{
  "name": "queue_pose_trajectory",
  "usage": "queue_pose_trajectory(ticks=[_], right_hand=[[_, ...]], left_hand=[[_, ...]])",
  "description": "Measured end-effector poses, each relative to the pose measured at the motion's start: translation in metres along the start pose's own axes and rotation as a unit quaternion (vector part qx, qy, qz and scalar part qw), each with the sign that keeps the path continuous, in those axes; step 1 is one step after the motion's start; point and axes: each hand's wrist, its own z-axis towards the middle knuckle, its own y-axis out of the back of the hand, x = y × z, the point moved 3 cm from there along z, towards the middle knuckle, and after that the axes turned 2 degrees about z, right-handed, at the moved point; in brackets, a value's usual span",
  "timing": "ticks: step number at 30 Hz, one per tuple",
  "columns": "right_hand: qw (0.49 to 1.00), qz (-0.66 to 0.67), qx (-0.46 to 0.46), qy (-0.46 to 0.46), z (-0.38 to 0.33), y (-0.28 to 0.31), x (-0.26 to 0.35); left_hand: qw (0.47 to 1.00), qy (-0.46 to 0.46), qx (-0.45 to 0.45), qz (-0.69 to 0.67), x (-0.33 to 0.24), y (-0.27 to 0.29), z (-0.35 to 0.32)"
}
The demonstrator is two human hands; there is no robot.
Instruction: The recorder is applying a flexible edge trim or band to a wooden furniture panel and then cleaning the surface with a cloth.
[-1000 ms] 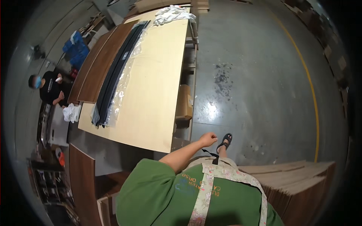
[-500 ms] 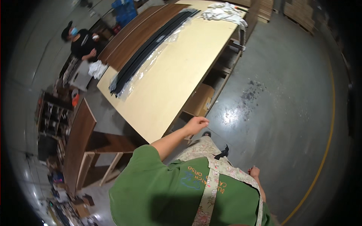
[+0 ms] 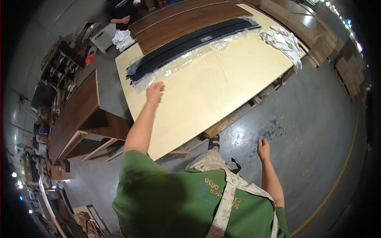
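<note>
My left hand (image 3: 155, 93) is raised over the near left part of a pale wooden tabletop (image 3: 190, 103), its fingers curled in, with no object showing in it. Just beyond it lies a long bundle of black strips (image 3: 186, 45) in clear plastic wrap (image 3: 174, 69). Whether the fingertips touch the wrap I cannot tell. My right hand (image 3: 263, 150) is held out over the floor at the right of my body, fingers folded, nothing visible in them. Dark brown boards (image 3: 186, 22) lie behind the strips.
White cloths (image 3: 282, 43) lie at the tabletop's far right corner. A brown panel piece on a wooden frame (image 3: 79, 115) stands at left. Below the table edge is a cardboard box (image 3: 219, 126). Another person (image 3: 123, 18) stands beyond the table. Stacked boards (image 3: 351, 75) stand far right.
My left hand has moved left and up, from beside the table edge to over the tabletop. My right hand has risen forward from beside my waist. The view has turned and come nearer the table.
</note>
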Motion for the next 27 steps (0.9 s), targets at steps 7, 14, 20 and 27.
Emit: queue_pose_trajectory(ticks=[7,14,20,27], right_hand=[[0.955,-0.132,0.031,0.262,0.164,-0.071,0.199],[0.921,-0.164,-0.100,0.338,0.298,-0.139,0.268],[0.922,-0.200,-0.055,0.328,0.313,-0.142,0.260],[0.937,-0.209,-0.009,0.280,0.317,-0.145,0.262]], left_hand=[[0.978,0.035,-0.141,-0.148,-0.026,0.031,0.155],[0.980,0.057,-0.190,0.005,-0.030,0.045,0.298],[0.904,0.000,-0.328,0.272,-0.015,0.047,0.388],[0.928,0.147,-0.266,0.214,0.008,0.091,0.482]])
